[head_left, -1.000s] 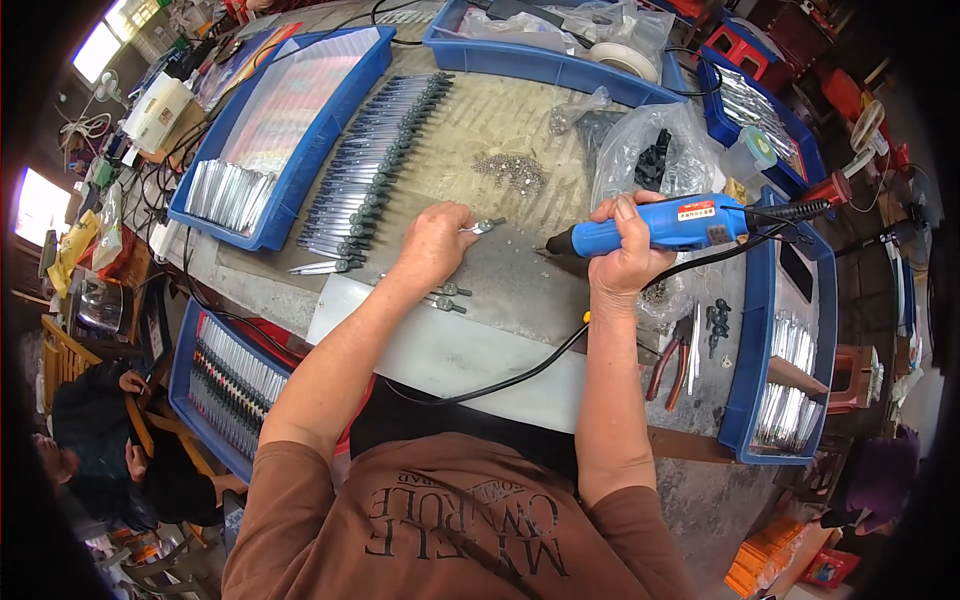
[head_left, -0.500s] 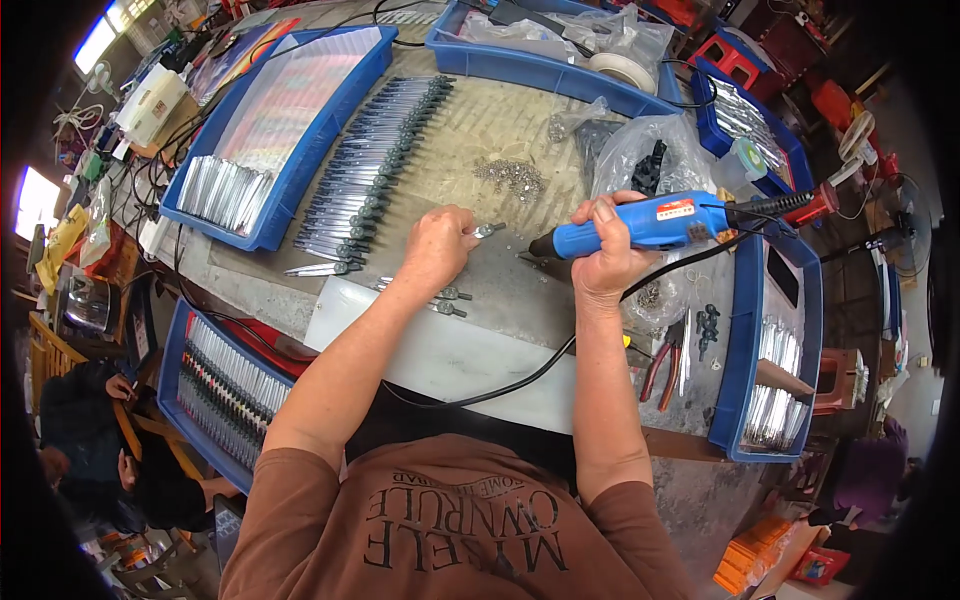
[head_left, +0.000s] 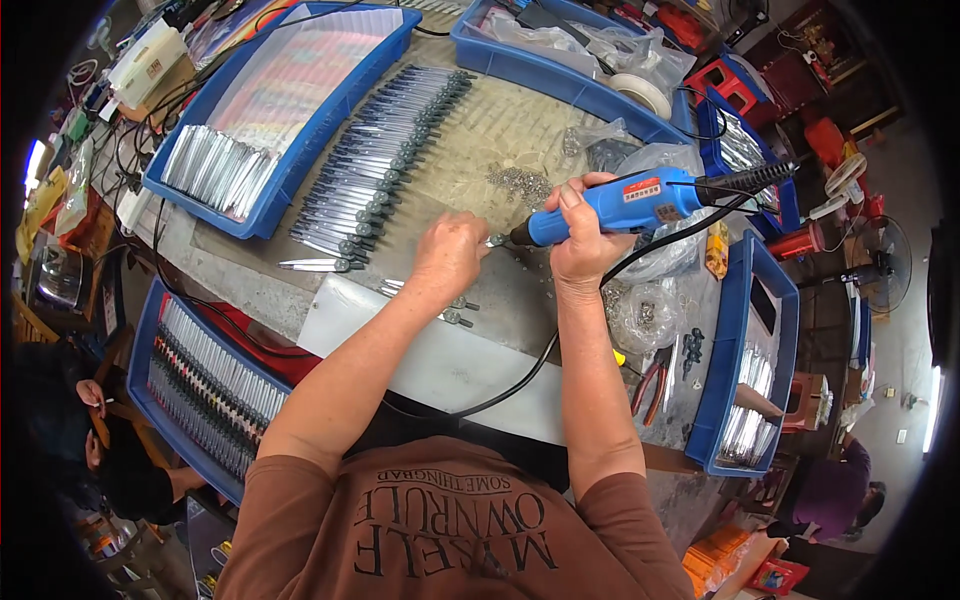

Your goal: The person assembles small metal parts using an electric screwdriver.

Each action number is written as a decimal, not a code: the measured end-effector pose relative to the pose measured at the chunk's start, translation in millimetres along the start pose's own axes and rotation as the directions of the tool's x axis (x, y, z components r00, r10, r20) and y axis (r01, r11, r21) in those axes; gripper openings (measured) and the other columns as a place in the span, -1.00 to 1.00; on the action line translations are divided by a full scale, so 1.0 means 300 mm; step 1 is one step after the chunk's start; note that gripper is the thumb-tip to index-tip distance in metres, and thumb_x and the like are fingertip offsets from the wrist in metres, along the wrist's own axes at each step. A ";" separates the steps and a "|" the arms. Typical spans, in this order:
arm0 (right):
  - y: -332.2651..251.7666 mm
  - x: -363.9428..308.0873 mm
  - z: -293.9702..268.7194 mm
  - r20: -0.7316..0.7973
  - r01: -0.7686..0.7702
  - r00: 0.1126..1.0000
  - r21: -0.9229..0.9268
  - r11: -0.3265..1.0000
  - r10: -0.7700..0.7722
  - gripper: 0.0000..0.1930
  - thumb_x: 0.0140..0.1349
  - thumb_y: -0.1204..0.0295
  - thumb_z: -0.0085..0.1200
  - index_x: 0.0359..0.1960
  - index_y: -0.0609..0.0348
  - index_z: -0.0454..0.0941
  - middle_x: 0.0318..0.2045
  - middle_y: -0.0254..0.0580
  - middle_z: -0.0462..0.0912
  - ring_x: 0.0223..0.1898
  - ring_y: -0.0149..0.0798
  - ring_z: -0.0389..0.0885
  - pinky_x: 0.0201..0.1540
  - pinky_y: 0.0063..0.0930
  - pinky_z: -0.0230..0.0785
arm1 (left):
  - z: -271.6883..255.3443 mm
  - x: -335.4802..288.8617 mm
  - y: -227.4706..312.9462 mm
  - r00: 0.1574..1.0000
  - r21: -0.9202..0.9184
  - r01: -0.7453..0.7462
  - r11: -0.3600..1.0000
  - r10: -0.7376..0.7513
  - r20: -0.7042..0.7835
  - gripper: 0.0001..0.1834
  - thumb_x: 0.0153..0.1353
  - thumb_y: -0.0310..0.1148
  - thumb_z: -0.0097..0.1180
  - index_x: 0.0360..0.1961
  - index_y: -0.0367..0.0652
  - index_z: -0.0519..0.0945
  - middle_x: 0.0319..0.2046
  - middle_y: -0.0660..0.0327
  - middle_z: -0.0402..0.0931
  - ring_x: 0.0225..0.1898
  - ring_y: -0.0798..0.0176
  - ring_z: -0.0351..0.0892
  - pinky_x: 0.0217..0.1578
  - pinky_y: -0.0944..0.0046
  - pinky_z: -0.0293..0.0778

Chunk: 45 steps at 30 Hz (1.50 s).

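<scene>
My left hand (head_left: 450, 252) is closed, its fingers pinching a slim silver piece with a dark head (head_left: 496, 240), which looks like a drawing compass; most of it is hidden in the hand. My right hand (head_left: 588, 238) wraps round a blue electric screwdriver (head_left: 640, 203), held sideways. Its dark tip (head_left: 520, 234) meets, or almost meets, the head of the piece. A few similar pieces (head_left: 455, 317) lie under my left forearm. To the left, a long row of them (head_left: 380, 170) rests on the bench. Small metal screws (head_left: 522, 183) lie heaped beyond my hands.
Blue trays of silver parts stand at the left (head_left: 275, 205), back (head_left: 570, 85) and right (head_left: 705, 455). Pliers (head_left: 655, 385) and small dark parts (head_left: 692, 350) lie at right. The screwdriver's black cable (head_left: 540, 370) loops across the white board (head_left: 400, 345). Another person (head_left: 120, 440) sits at lower left.
My right hand has brought the screwdriver leftward, so its tip is now at the head of the piece in my left hand. The whole view has shifted slightly.
</scene>
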State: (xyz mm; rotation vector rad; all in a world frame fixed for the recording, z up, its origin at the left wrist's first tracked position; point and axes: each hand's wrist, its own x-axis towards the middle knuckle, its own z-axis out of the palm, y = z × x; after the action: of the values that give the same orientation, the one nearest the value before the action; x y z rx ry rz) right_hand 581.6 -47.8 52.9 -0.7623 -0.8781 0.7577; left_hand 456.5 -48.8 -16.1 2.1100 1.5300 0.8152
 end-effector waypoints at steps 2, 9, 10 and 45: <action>0.008 0.005 -0.002 0.033 -0.008 0.999 0.048 0.999 0.006 -0.72 -0.16 0.62 0.09 -0.35 0.29 0.33 -0.54 -0.25 0.43 -0.56 -0.39 0.44 -0.47 -0.53 0.36 | 0.005 -0.002 -0.004 1.000 -0.005 -0.008 1.000 0.008 -0.016 -0.89 -0.15 -0.47 0.15 -0.54 -0.19 0.48 -0.43 0.12 0.46 -0.27 0.00 0.41 -0.27 0.09 0.36; 0.016 0.007 0.006 0.032 -0.021 0.999 0.013 1.000 0.021 -0.73 -0.16 0.62 0.09 -0.36 0.29 0.34 -0.54 -0.25 0.43 -0.56 -0.38 0.44 -0.47 -0.53 0.36 | 0.005 0.000 -0.001 1.000 -0.002 -0.015 1.000 0.015 -0.019 -0.88 -0.16 -0.47 0.18 -0.55 -0.20 0.49 -0.47 0.13 0.46 -0.31 0.03 0.41 -0.29 0.14 0.34; 0.020 0.007 0.006 0.030 -0.023 0.999 0.015 1.000 0.023 -0.72 -0.16 0.62 0.09 -0.36 0.29 0.34 -0.54 -0.25 0.43 -0.56 -0.38 0.44 -0.47 -0.53 0.36 | 0.006 -0.001 -0.005 1.000 -0.003 -0.012 1.000 0.012 -0.020 -0.88 -0.16 -0.47 0.18 -0.55 -0.20 0.49 -0.47 0.13 0.46 -0.31 0.03 0.41 -0.29 0.14 0.34; 0.054 0.023 0.065 0.256 0.020 0.964 -0.325 0.946 0.067 -0.72 -0.17 0.60 0.13 -0.37 0.28 0.36 -0.55 -0.31 0.44 -0.55 -0.45 0.42 -0.48 -0.57 0.32 | 0.021 -0.013 -0.005 0.988 -0.022 -0.116 0.993 0.113 -0.104 -0.94 -0.10 -0.51 0.07 -0.54 -0.23 0.46 -0.50 0.12 0.41 -0.37 0.02 0.37 -0.30 0.11 0.31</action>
State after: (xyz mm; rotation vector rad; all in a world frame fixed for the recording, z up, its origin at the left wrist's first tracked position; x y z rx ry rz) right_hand 563.5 -28.7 50.4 -0.9784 -1.2589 0.7556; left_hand 458.8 -52.1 -22.6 2.1822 1.4494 0.9932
